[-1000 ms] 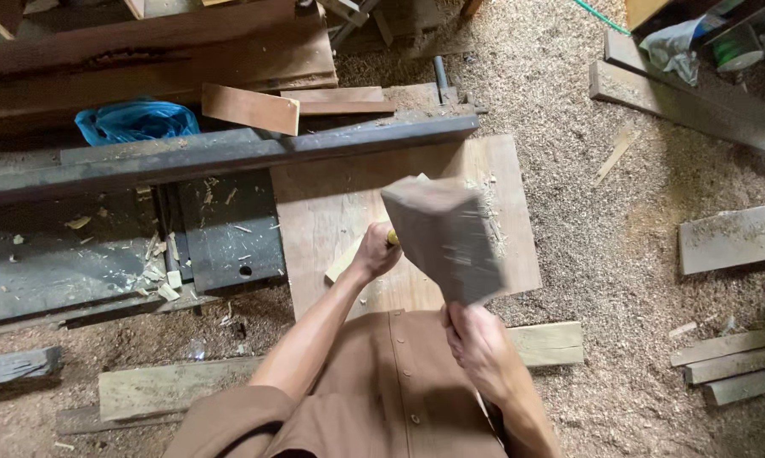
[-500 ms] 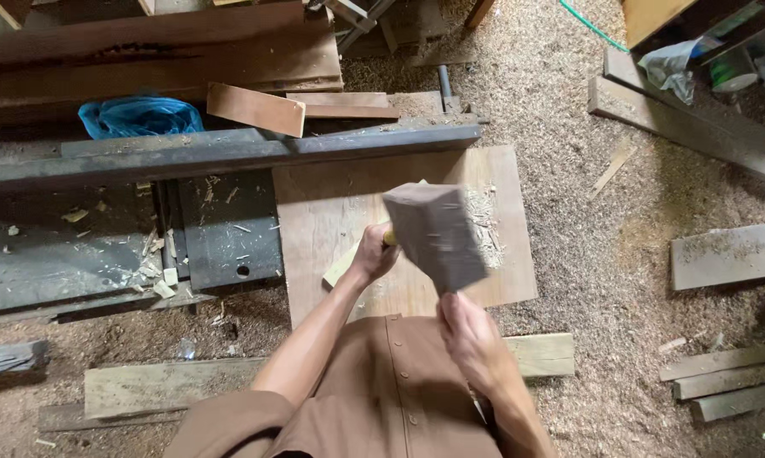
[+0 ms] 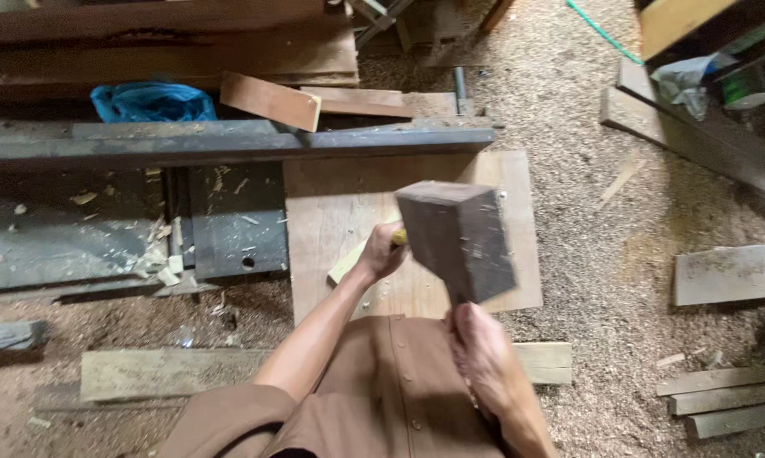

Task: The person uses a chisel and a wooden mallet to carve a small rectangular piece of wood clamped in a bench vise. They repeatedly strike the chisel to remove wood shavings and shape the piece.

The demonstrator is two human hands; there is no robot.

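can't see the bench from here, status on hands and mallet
Right hand gripping wooden mallet, raised. Left hand holding yellow-handled tool on plywood board. Nothing between them.

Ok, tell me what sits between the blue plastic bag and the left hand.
In the head view, a dark steel beam strewn with wood chips crosses between the blue plastic bag and the left hand; nearer the hand lies the plywood sheet.

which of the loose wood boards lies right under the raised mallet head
The large flat plywood sheet beside the dark metal beam; the other planks lie away on the sawdust, at right and lower left.
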